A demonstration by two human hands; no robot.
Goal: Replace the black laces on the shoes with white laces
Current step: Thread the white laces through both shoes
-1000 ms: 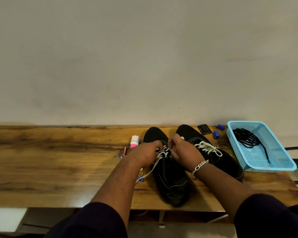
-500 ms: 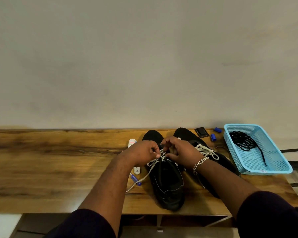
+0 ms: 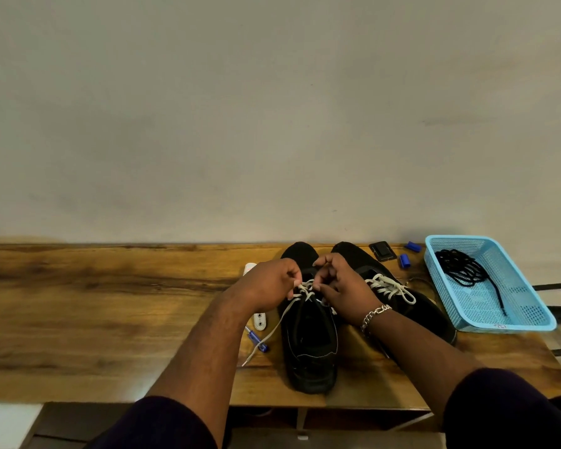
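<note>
Wooden table point(image 3: 94, 319) runs along a plain wall, and two black shoes stand on it with the toes toward the wall. The left shoe point(image 3: 308, 345) is just beside the right shoe point(image 3: 412, 303), and its heel comes close to the near edge of the table. The left hand point(image 3: 268, 281) and the right hand point(image 3: 340, 285) meet over the eyelets of the left shoe; both have curled fingers which pinch the white lace point(image 3: 300, 291). One free end of this lace hangs toward 7 o'clock and lies on the wood. The right shoe carries a white lace already tied point(image 3: 391, 286). At 3 o'clock from the shoes a blue basket point(image 3: 531, 319) holds the black laces point(image 3: 463, 268); its right side reaches the right edge of the table. Small blue caps point(image 3: 404, 260) and a dark flat object point(image 3: 382, 251) lie near the wall at 1 o'clock. A white piece point(image 3: 259, 320) and a blue pen point(image 3: 256, 341) lie at 9 o'clock, just beside the left shoe. Wide bare wood stretches toward 9 o'clock beyond them. Compared with half a second ago, the hands stay on the same lace in nearly the same place, and the right fingers are a little more lifted.
</note>
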